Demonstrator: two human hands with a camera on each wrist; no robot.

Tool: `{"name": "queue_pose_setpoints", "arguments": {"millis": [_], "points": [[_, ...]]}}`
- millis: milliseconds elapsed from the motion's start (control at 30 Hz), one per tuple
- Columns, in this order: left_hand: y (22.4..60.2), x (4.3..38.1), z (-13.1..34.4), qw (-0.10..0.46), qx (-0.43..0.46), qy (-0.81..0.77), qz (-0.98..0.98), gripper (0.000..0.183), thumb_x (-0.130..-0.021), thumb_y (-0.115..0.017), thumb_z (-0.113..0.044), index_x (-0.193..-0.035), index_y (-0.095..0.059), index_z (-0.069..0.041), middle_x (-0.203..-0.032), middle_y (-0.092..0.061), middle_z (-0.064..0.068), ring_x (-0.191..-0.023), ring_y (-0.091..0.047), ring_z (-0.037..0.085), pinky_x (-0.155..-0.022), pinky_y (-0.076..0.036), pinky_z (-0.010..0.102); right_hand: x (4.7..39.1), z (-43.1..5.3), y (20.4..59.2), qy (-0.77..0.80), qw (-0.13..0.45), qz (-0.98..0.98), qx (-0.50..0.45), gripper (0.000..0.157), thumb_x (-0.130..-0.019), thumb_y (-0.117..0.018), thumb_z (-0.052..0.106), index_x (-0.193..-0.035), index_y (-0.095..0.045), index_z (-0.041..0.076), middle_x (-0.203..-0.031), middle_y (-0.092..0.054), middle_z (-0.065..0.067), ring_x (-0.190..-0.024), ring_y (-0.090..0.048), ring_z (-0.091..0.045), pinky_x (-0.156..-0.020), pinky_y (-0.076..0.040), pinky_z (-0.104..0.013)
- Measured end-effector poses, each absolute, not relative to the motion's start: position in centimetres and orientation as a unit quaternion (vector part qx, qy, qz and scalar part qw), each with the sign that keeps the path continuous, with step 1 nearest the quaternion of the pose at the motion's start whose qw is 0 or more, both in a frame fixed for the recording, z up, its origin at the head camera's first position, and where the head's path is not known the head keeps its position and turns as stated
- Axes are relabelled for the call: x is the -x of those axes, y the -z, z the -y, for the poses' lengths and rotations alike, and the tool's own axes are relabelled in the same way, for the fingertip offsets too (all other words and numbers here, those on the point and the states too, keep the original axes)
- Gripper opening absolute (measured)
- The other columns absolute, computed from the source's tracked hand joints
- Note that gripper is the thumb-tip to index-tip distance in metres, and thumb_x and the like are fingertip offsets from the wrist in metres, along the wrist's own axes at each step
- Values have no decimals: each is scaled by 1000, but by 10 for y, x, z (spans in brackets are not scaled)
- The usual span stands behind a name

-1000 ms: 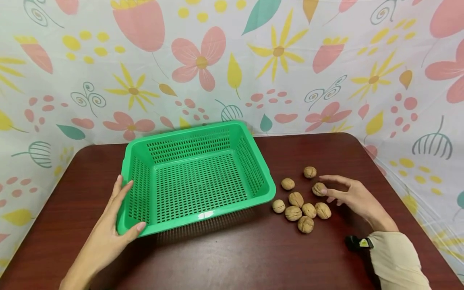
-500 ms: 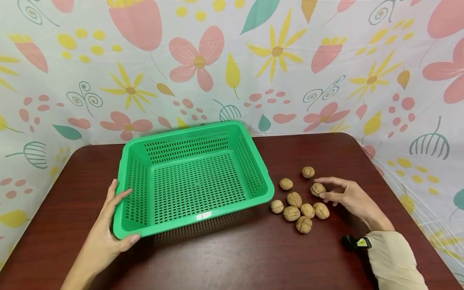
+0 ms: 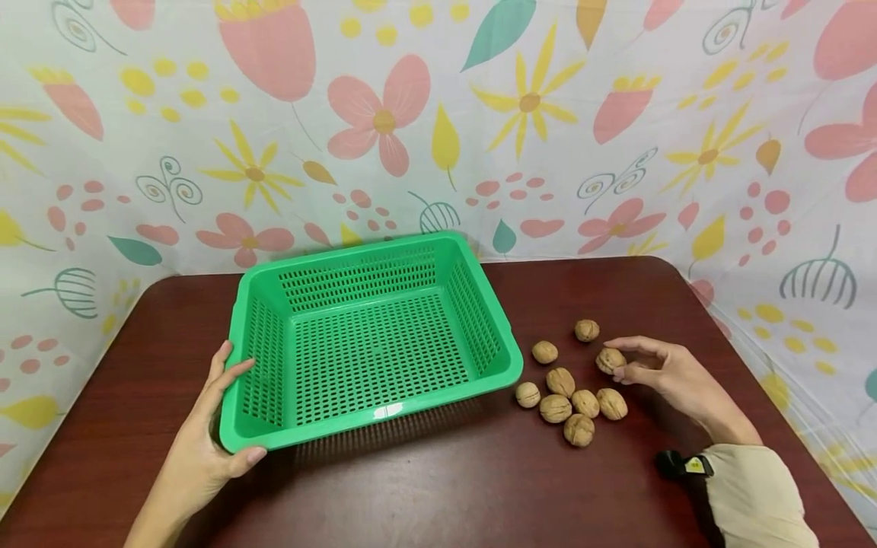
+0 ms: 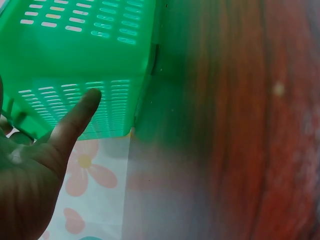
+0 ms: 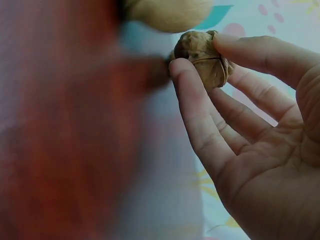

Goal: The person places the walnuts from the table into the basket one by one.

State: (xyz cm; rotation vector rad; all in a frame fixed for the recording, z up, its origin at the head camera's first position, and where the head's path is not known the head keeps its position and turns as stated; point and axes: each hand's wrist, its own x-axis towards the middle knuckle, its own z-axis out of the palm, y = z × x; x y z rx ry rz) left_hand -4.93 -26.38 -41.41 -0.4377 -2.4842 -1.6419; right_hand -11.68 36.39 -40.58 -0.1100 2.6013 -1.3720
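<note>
On the table's left half sits a green plastic basket (image 3: 377,434) with slotted walls and a perforated floor, nothing inside it. My left hand (image 3: 199,449) grips its near left corner, fingers over the left rim and thumb at the front rim. In the left wrist view, a digit of that hand (image 4: 30,165) lies along the basket's outer wall (image 4: 75,60). To the right, my right hand (image 3: 692,388) pinches a walnut (image 3: 610,361) between thumb and fingers. The right wrist view shows this cracked-seam walnut (image 5: 202,62) at the fingertips.
Several loose walnuts (image 3: 556,408) lie clustered between the basket and my right hand. One walnut (image 3: 586,329) sits just behind the held one. The dark wooden table (image 3: 425,495) meets a flowered cloth (image 3: 521,190) at its back edge.
My right thumb and fingers have closed round the walnut, and it has shifted slightly right. My left thumb and fingers have shifted a little along the rim. The basket stays put.
</note>
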Motion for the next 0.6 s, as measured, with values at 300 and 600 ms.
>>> {"name": "queue_pose_setpoints", "arguments": {"millis": [300, 600], "points": [[415, 50, 263, 73, 151, 538, 826, 100, -74, -86, -9, -162, -38, -14, -178, -4, 0, -159, -10, 4, -108, -24, 6, 112, -340, 364, 428, 57, -898, 85, 41, -99, -73, 18, -139, -65, 10, -113, -77, 7, -95, -75, -6, -79, -55, -19], [414, 49, 264, 71, 151, 540, 825, 101, -74, -85, -6, -163, -36, -14, -178, -2, 0, -160, -8, 5, -108, -25, 6, 134, -257, 293, 395, 56, -890, 221, 33, -97, -75, 17, -127, -72, 30, -110, -78, 5, -92, -74, -10, -74, -56, -23]]}}
